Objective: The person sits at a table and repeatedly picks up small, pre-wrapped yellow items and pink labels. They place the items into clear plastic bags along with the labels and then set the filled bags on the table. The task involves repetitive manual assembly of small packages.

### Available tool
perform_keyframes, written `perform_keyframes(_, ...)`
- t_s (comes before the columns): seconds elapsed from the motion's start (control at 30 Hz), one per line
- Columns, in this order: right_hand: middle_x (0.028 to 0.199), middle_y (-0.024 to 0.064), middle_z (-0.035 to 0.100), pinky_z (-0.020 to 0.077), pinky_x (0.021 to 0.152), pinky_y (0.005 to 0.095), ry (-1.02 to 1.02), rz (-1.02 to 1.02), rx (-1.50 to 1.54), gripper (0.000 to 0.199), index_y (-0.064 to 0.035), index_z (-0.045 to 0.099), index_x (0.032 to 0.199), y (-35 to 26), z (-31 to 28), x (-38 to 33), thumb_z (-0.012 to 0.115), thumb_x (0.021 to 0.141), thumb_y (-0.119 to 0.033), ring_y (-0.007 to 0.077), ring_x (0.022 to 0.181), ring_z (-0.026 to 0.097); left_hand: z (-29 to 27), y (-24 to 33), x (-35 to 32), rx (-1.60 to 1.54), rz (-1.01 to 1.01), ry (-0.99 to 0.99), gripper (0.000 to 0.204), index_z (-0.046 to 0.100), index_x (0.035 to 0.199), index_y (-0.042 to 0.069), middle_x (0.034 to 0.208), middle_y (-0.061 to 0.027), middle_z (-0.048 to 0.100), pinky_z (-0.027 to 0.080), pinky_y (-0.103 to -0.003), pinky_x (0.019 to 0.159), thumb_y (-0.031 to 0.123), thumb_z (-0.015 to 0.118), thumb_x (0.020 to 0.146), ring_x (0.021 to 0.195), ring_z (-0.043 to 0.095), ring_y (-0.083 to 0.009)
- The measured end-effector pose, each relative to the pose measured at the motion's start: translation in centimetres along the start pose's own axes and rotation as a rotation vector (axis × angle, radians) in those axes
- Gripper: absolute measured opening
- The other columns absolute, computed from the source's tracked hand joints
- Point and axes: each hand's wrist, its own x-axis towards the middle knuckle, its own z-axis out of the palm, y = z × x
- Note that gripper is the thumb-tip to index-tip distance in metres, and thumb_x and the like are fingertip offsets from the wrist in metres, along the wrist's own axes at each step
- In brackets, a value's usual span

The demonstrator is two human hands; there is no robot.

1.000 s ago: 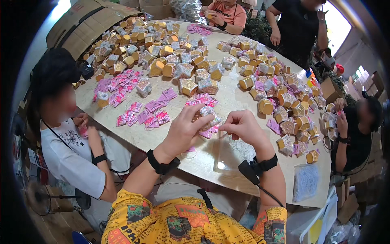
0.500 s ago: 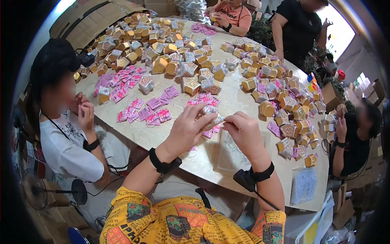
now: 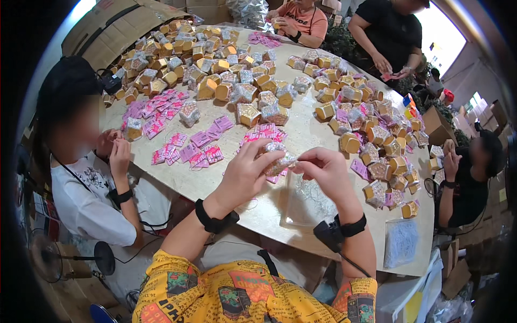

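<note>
Our right hand has drawn back in against the left hand. Both hands now pinch one clear-wrapped packet above the table, near pink sachets.

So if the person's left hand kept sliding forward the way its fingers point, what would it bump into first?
Probably the small clear-wrapped packet it already pinches with the right hand; past that, the left hand would likely reach the pink packets, though depth is unclear.

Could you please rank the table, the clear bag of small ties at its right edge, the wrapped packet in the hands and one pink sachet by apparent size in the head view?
1. Table.
2. Clear bag.
3. Wrapped packet, held between left hand and right hand.
4. Pink sachet; it lies farther away, so this last ranking is unsure.
</note>
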Motion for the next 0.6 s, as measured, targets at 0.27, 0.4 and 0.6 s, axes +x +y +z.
perform_keyframes(0.27,0.067,0.0092,0.065,0.0449,0.048,0.0217,-0.155,0.245,0.266,0.011,0.0028,0.063,0.076,0.6,-1.2,0.6,0.070,0.080,-0.005,0.0101,0.055,0.058,0.5,0.5,0.4,-0.030,0.054,-0.030,0.044,0.061,0.113,0.012,0.119,-0.0148,0.053,0.048,-0.040,0.082,0.000,0.065,0.071,0.099,0.055,-0.0334)
perform_keyframes(0.4,0.064,0.0056,0.063,0.0435,0.046,0.0206,-0.211,0.259,0.225,0.014,-0.0001,0.062,0.073,1.4,-0.8,1.0,0.072,0.078,-0.008,0.0075,0.054,0.056,0.4,0.6,-0.1,-0.030,0.013,-0.089,0.046,0.061,0.114,0.012,0.120,-0.0154,0.052,0.048,-0.041,0.084,0.000,0.066,0.070,0.102,0.054,-0.0345)
perform_keyframes(0.6,0.069,0.0061,0.066,0.0463,0.046,0.0220,-0.136,0.394,0.066,0.017,0.0007,0.065,0.076,1.9,-5.0,3.0,0.073,0.076,-0.014,0.0091,0.055,0.060,0.8,0.8,0.1,-0.086,-0.069,-0.191,0.065,0.048,0.131,0.012,0.132,-0.0176,0.043,0.040,-0.043,0.098,0.007,0.072,0.070,0.119,0.044,-0.0369)
